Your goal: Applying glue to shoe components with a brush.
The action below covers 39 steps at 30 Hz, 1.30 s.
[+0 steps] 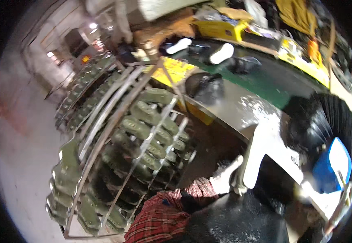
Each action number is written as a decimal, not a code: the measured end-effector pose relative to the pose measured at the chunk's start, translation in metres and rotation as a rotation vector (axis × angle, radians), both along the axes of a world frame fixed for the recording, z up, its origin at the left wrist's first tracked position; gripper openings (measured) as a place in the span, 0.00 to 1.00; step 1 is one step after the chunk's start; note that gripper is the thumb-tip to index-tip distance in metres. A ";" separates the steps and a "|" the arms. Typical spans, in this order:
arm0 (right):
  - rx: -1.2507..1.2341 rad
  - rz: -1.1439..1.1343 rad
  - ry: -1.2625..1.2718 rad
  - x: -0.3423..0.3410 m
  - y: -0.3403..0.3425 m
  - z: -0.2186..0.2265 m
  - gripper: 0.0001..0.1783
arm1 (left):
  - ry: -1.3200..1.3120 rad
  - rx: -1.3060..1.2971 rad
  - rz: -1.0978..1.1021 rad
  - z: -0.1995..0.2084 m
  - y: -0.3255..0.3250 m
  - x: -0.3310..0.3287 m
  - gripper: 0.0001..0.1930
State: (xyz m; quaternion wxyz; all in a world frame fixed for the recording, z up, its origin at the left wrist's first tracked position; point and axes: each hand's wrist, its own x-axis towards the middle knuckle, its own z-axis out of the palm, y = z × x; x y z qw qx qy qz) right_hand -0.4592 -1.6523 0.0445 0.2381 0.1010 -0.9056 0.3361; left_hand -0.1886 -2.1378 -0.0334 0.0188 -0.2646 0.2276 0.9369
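My left hand (pixel 223 177), in a red plaid sleeve (pixel 160 216), reaches in at the lower middle. One digit stretches up beside an upright pale, sole-shaped piece (pixel 257 156) with an olive edge. The other fingers are hidden or blurred, so I cannot tell if the hand grips it. A glossy black sheet-like surface (pixel 241 218) lies just below the hand. My right hand cannot be made out; a blurred brownish rod-like shape (pixel 340 206) slants at the lower right, near a blue container (pixel 332 168) with a white opening.
On the left stands a metal rack (pixel 103 141) full of olive-green foot-shaped forms (pixel 155 111). A green belt (pixel 261 81) carries white sole-shaped pieces (pixel 221 53) and black items (pixel 204 87). A yellow box (pixel 218 29) stands behind; bunched black material (pixel 317 117) is at right.
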 end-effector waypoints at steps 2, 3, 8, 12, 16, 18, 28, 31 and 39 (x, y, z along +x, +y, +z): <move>-0.196 0.123 -0.061 0.024 -0.055 0.021 0.18 | 0.257 0.154 -0.206 -0.020 -0.015 -0.004 0.45; -0.245 0.243 -0.081 0.046 -0.098 0.041 0.17 | 0.212 0.143 -0.193 -0.021 -0.018 -0.008 0.48; -0.188 1.129 -0.127 0.095 -0.295 0.081 0.15 | 0.001 0.498 -0.103 -0.012 -0.027 -0.015 0.54; -0.463 0.871 -0.423 0.045 -0.365 0.010 0.14 | 0.068 0.257 -0.142 -0.044 -0.033 -0.019 0.54; -0.590 0.767 -0.750 0.050 -0.340 0.013 0.14 | 0.266 0.289 -0.130 -0.062 -0.040 -0.013 0.44; -0.356 1.129 -0.359 0.068 -0.335 0.022 0.12 | 0.249 0.479 -0.072 -0.067 -0.035 -0.016 0.42; -0.234 1.353 -0.306 0.062 -0.378 0.047 0.12 | 0.349 0.761 -0.261 -0.069 -0.044 -0.024 0.42; -0.049 1.474 -0.246 0.075 -0.367 0.054 0.07 | 0.296 0.083 -0.037 -0.036 -0.036 -0.014 0.45; -0.260 1.562 -0.442 0.107 -0.316 0.042 0.13 | 0.039 0.052 0.046 -0.009 -0.030 -0.031 0.34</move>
